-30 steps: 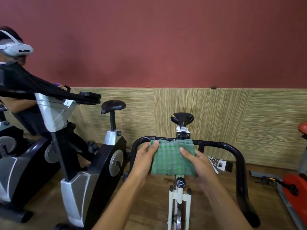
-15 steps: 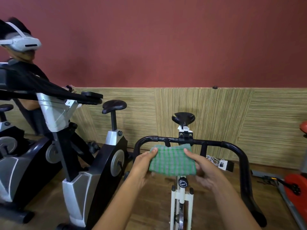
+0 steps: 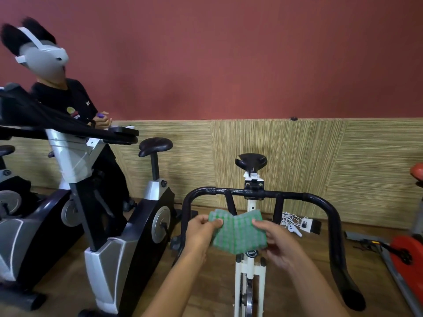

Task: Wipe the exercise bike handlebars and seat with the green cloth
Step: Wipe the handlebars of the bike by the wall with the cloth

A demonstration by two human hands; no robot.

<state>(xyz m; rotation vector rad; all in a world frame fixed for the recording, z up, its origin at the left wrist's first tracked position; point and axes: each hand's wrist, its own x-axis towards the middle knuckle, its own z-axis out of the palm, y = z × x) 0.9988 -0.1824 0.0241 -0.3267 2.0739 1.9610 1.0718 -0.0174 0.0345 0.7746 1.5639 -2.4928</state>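
two bare forearms and hands, seen from above

no sleeves, gloves, rings or watch show on the left hand [image 3: 201, 232] or the right hand [image 3: 279, 243]; both forearms enter from 6 o'clock.

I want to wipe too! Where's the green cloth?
In the head view, low centre: both hands hold the cloth just below the handlebar, above the white post.

Folded green checked cloth [image 3: 238, 232] sits below the black handlebars [image 3: 263, 192], seat [image 3: 251, 161] behind.

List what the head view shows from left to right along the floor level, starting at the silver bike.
Silver-and-black exercise bike → left hand → green cloth → right hand → white charger and cables → right handlebar arm → red bike.
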